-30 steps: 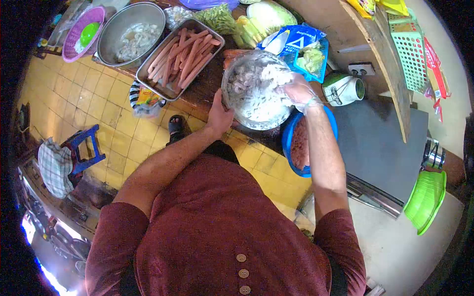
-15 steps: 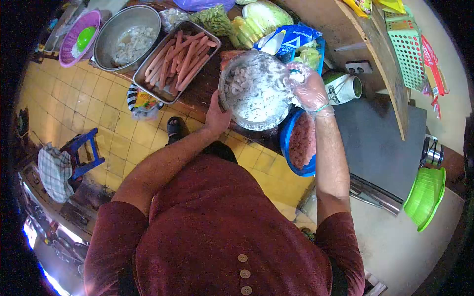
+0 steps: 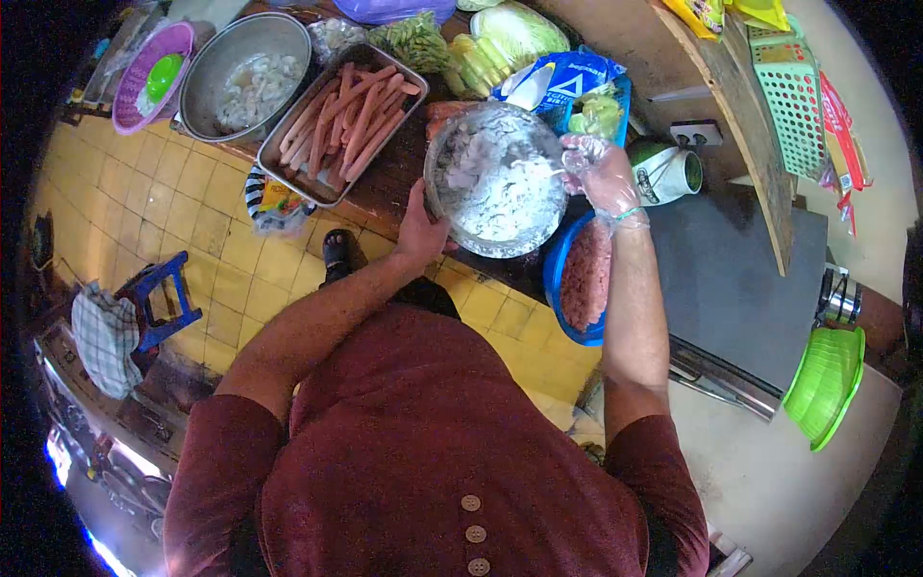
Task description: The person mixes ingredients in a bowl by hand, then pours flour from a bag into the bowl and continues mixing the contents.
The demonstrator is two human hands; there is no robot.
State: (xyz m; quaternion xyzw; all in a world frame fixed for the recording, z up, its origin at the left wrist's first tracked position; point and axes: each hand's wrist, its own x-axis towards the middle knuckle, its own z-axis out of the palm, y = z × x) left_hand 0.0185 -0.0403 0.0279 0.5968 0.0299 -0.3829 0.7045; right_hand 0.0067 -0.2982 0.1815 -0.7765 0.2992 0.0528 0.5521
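A round metal bowl [image 3: 445,213] holds white flour [image 3: 505,192] with pale, flour-coated pieces [image 3: 471,159] toward its left side. My left hand [image 3: 423,229] is bare and closed on the bowl's lower left rim. My right hand [image 3: 604,176], in a clear plastic glove, is at the right rim with its fingers curled together. White flour clings to its fingertips. What lies between those fingers is too small to make out. Below my right wrist is a blue basin [image 3: 552,279] of pink ground meat [image 3: 585,284].
Left of the bowl stand a tray [image 3: 335,200] of sausages [image 3: 361,120], a metal pot [image 3: 192,115] with pale pieces in liquid, and a purple basket [image 3: 123,115]. Behind are cabbage [image 3: 524,29] and a blue flour bag [image 3: 577,72]. A wooden board edge [image 3: 745,144] rises at right.
My right hand has drawn back slightly from over the flour to the bowl's right rim, and the white clump at its fingers is smaller. My left hand keeps its hold.
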